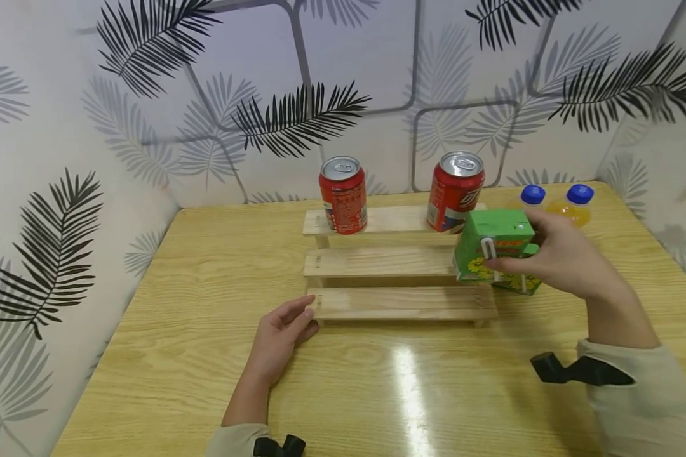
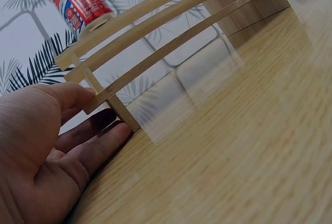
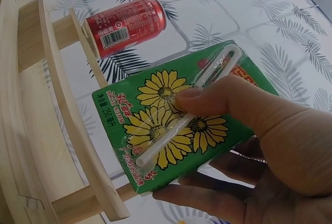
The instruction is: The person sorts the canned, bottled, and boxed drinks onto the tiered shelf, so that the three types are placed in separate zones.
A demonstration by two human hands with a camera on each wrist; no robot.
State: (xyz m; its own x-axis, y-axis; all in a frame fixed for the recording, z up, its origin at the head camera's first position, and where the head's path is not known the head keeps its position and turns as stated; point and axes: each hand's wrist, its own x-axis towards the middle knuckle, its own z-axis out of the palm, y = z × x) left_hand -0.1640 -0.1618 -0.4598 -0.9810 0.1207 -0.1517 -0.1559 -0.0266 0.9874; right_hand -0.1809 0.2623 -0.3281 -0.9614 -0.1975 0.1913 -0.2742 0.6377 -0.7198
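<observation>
My right hand (image 1: pixel 566 254) grips a green drink carton (image 1: pixel 491 244), thumb on its front and fingers behind. In the right wrist view, yellow flowers and a wrapped white straw (image 3: pixel 181 115) show on the carton (image 3: pixel 119 115). It is held near the right end of a three-step wooden display rack (image 1: pixel 377 261). My left hand (image 1: pixel 282 330) holds the rack's left front corner, its thumb at the lowest plank's end and fingers by the leg (image 2: pixel 122 112). Two red soda cans, one at left (image 1: pixel 344 197) and one at right (image 1: pixel 456 190), stand upright on the top step.
Another green carton (image 1: pixel 517 282) stands on the table beside the rack's right end, partly hidden. Behind my right hand are two orange drink bottles with blue caps, one cap left (image 1: pixel 533 194) and one right (image 1: pixel 580 193). A leaf-patterned wall (image 1: pixel 377 146) backs the wooden table (image 1: pixel 217 266).
</observation>
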